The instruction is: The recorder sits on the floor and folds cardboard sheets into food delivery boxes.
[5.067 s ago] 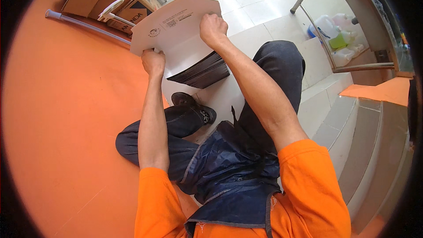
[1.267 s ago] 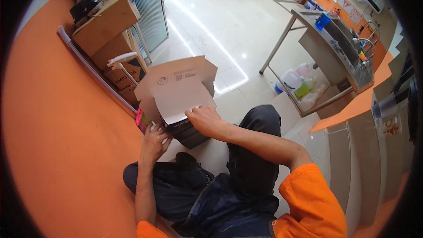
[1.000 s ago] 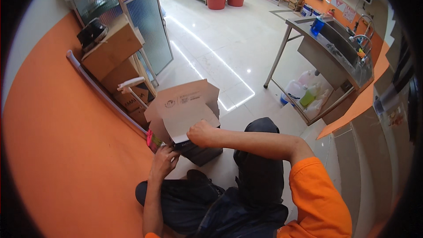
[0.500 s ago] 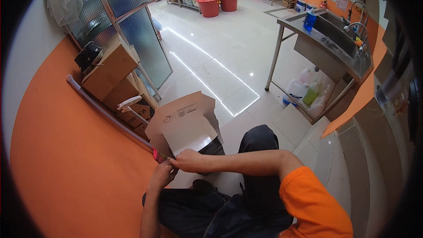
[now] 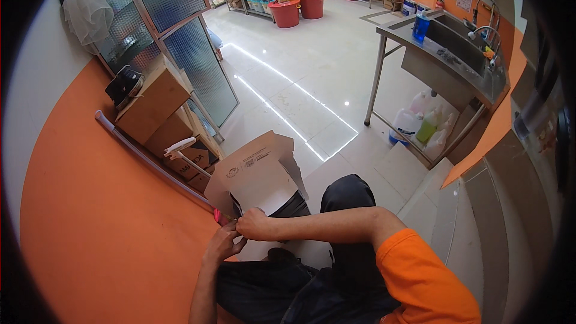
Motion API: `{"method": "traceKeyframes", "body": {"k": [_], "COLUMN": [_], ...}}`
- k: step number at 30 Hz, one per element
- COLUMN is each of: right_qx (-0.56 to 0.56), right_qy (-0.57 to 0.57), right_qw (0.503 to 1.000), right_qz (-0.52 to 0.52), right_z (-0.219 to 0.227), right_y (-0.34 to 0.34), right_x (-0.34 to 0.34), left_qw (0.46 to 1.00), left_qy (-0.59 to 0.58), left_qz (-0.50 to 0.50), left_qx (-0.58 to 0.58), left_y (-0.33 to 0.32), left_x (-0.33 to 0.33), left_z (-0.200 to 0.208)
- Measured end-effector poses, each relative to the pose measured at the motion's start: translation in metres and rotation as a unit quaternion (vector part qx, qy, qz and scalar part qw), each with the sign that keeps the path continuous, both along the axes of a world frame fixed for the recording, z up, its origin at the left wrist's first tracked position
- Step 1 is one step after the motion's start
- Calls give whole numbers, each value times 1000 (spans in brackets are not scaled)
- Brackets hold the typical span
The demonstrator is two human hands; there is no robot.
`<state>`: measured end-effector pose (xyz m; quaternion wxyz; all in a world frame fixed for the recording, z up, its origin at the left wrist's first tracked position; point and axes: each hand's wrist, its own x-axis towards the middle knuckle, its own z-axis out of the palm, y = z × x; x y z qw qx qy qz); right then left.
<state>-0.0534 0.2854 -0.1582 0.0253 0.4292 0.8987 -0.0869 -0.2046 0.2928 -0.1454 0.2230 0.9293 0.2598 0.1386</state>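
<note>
In front of my legs stands an open cardboard box with its flaps raised and dark folded material inside. My right hand is closed at the box's near left corner. Just below and left of it, my left hand has its fingers pressed together, its tips almost meeting the right hand's. What they pinch between them is too small to make out. A bright pink item shows right behind my fingers, near the lower end of a long grey tube along the orange wall.
Stacked cardboard boxes with a black shoe-like item on top stand at the left, beside a textured glass door. A steel sink with jugs underneath is at the right, near steps. Red tubs stand farther back.
The view has shifted slightly, so the scene sits a little lower and to the right. My hands stay together at the box corner, with small finger movement.
</note>
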Motion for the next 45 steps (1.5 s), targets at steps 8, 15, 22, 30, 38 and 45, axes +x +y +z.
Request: {"method": "traceKeyframes", "body": {"k": [8, 15, 22, 30, 38, 45], "right_qx": [-65, -141, -77, -3, 13, -17], "right_qy": [51, 81, 201, 150, 73, 51], "right_qw": [996, 987, 963, 951, 953, 952], "right_qz": [15, -11, -159, -269, -295, -300], "right_z": [-8, -2, 43, 9, 6, -3], "right_y": [-5, -6, 7, 38, 53, 57], "right_x": [16, 22, 33, 7, 4, 6], "left_qw": [995, 860, 858, 861, 851, 860], "left_qy": [-89, -236, -237, -254, -221, -176], "left_qz": [54, 412, 439, 425, 469, 475], "left_qx": [12, -185, -121, -114, -83, -67], "left_y": [-7, 25, 20, 4, 19, 24], "left_x": [0, 2, 19, 43, 50, 49], "left_z": [-16, -82, -98, -74, -65, -63]}}
